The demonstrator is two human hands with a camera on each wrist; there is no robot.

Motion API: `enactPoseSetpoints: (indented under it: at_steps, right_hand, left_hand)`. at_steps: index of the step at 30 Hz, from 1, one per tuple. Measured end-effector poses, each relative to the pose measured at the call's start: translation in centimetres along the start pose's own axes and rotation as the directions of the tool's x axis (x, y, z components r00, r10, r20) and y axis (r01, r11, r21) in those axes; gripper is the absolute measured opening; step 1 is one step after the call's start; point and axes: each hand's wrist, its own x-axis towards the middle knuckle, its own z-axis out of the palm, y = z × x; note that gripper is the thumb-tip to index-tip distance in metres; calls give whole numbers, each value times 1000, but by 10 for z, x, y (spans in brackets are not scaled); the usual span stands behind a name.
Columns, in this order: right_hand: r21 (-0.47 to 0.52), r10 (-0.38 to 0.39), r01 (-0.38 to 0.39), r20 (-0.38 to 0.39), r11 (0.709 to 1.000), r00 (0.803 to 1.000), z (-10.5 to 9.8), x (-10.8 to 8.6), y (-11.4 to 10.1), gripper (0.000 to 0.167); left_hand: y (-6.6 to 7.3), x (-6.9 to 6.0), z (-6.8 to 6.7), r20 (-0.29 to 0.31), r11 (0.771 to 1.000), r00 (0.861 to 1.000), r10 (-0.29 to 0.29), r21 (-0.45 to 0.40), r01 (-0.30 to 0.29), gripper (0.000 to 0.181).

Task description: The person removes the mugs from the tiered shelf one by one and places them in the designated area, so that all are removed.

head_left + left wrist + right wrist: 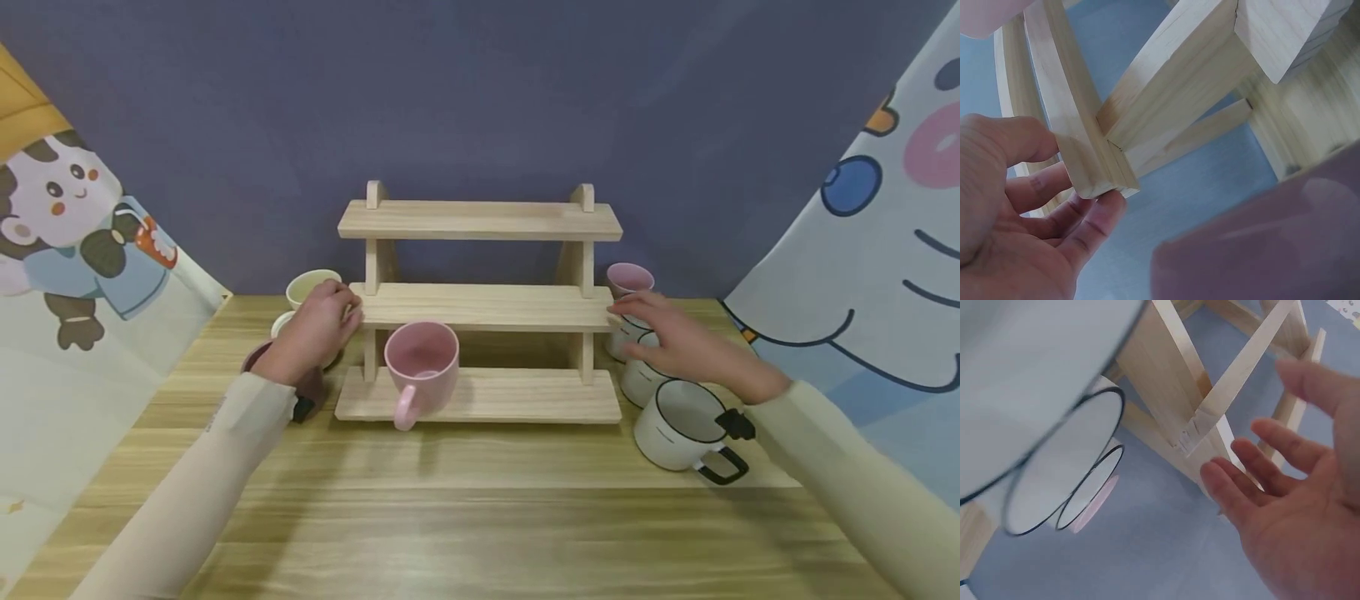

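A three-tier wooden display rack [480, 306] stands on the table against the dark back wall. My left hand [315, 329] grips the left end of its middle shelf; in the left wrist view the thumb lies on one face of the board [1079, 150] and the fingers on the other. Beside the right end of that shelf is my right hand [678, 337], fingers relaxed and holding nothing. The right wrist view shows this hand [1291, 487] apart from the wood. A pink mug [423, 367] sits on the bottom shelf, left of centre, handle facing front.
Right of the rack, white black-rimmed mugs [671, 442] line up front to back, with a pink cup [630, 277] behind them. To the left stand a pale yellow cup [311, 283], a white one [281, 323] and a dark mauve mug [311, 385], partly hidden by my left arm.
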Motion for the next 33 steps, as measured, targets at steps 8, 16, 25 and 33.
enactPoseSetpoints:
  at_steps: [8, 16, 25, 33]
  right_hand:
    - [-10, 120, -120, 53, 993, 991, 5, 26, 13, 33]
    - [-1, 142, -143, 32, 990, 989, 7, 31, 15, 30]
    - [0, 155, -155, 48, 988, 987, 9, 34, 13, 29]
    - [5, 170, -171, 63, 985, 983, 6, 36, 9, 29]
  left_hand:
    - [-1, 2, 10, -107, 998, 993, 56, -12, -57, 16]
    - [0, 2, 10, -144, 997, 987, 66, -16, -69, 14]
    - [24, 6, -9, 2, 996, 997, -75, -58, 75, 33]
    - [90, 1, -23, 273, 999, 962, 17, -43, -5, 72]
